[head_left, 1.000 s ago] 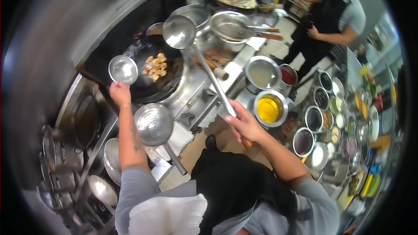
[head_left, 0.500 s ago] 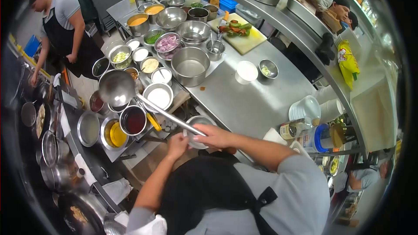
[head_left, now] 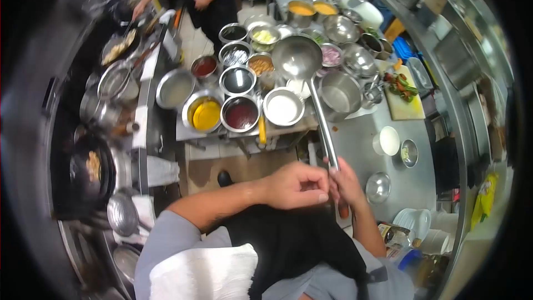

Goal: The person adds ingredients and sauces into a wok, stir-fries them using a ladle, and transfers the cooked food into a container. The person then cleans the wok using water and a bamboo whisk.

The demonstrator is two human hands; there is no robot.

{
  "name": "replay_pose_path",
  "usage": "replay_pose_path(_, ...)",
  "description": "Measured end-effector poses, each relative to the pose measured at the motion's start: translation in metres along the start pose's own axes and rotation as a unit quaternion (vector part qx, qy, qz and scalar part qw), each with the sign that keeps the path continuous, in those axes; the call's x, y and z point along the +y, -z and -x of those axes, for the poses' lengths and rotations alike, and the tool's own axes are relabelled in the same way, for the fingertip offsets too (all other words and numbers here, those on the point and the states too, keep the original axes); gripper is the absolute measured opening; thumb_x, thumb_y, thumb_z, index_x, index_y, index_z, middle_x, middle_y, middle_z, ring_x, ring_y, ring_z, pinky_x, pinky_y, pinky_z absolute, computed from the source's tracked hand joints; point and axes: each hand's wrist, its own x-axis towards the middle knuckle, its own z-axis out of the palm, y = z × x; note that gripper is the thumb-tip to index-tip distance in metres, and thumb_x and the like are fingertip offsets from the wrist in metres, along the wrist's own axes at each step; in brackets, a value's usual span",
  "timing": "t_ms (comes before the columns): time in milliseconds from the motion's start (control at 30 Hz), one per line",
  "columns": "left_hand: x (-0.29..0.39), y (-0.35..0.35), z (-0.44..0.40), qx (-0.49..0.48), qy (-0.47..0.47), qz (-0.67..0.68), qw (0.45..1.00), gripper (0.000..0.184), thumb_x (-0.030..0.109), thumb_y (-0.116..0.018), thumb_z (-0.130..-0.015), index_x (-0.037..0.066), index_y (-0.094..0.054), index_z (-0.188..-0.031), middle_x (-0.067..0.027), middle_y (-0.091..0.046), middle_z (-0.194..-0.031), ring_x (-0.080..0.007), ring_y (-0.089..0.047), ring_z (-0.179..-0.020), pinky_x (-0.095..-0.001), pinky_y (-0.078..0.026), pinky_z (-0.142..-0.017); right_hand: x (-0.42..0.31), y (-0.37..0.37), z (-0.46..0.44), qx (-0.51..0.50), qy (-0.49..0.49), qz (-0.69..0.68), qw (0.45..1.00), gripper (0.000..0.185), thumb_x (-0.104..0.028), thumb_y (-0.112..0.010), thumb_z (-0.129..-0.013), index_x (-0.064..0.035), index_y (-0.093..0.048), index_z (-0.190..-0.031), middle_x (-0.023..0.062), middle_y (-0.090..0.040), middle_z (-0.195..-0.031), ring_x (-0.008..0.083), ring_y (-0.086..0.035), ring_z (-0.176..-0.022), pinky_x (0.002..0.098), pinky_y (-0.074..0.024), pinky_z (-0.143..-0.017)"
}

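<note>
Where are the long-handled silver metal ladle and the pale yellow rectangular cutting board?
Long-handled silver metal ladle (head_left: 297, 59): head view, on its round bowl.
Pale yellow rectangular cutting board (head_left: 407, 111): head view, on its bare lower part.

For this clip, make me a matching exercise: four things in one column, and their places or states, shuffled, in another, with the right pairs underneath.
Things:
1. Ladle
2. Left hand
3. Cutting board
4. White cloth

Places or states:
A. On the steel table, with vegetables on it
B. Draped over the grey shirt
C. Held by its handle in the right hand
D. Curled into a loose fist

Pairs: 1-C, 2-D, 3-A, 4-B
</note>
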Motion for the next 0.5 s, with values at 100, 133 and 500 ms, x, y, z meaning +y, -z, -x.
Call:
replay_pose_path(100, 0.109, 0.009, 0.027, 0.112, -0.297, 0.084, 0.945, 0.015, -0.003, -0.077, -0.085, 0.006, -0.072, -0.097, -0.0121, -0.068, -0.093, -0.0227, -0.064, -0.082, -0.0417, -0.051, -0.075, -0.02, -0.044, -0.065, -0.066, 0.058, 0.008, 0.996, 0.035, -0.013, -0.052, -0.108, -0.0048, -0.048, -0.141, -0.0007, -0.048, -0.063, 0.0089, -0.043, -0.041, 0.0264, -0.0392, -0.037)
replay_pose_path(133, 0.135, 0.002, 0.031, 0.154, -0.362, 0.189, 0.9, 0.016, -0.005, -0.078, -0.079, 0.008, -0.069, -0.078, -0.0112, -0.068, -0.086, -0.0229, -0.064, -0.072, -0.0386, -0.05, -0.064, -0.027, -0.061, -0.089, -0.077, 0.038, 0.016, 0.996, 0.035, -0.013, -0.052, -0.108, -0.0048, -0.048, -0.141, -0.0007, -0.048, -0.063, 0.0089, -0.043, -0.041, 0.0264, -0.0392, -0.037)
replay_pose_path(500, 0.188, 0.118, 0.167, 0.36, -0.593, 0.146, 0.705, 0.015, 0.008, -0.066, -0.101, -0.003, -0.068, -0.11, -0.0093, -0.067, -0.092, -0.0155, -0.061, -0.077, -0.0253, -0.046, -0.067, -0.036, -0.331, -0.442, -0.061, 0.128, 0.389, 0.91, 0.073, -0.01, -0.059, -0.097, -0.0049, -0.03, -0.164, 0.0161, -0.069, -0.079, 0.0195, -0.06, -0.047, 0.0361, -0.0503, -0.042)
